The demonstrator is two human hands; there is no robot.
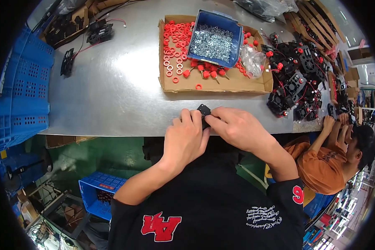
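Close to the front edge of the metal table, my left hand point(184, 135) is closed around a small black plastic part point(204, 110). My right hand point(234, 127) pinches at the same part from the other side, thumb and forefinger pressed together against it. My fingers cover most of the part, and whether anything tiny sits between the right fingertips is hidden. Just beyond lies a shallow cardboard tray point(221, 86) with loose red rings point(179, 71) and red-capped pieces with metal pins point(206, 74). In it stands a blue bin point(191, 52) full of small metal nuts point(212, 41).
Black fan assemblies point(296, 83) with red wires are heaped on the right. Two black assemblies point(66, 62) lie at the left, beside blue crates point(23, 87). A clear plastic bag point(252, 60) rests in the tray. Another person point(327, 166) in orange sits at the right.
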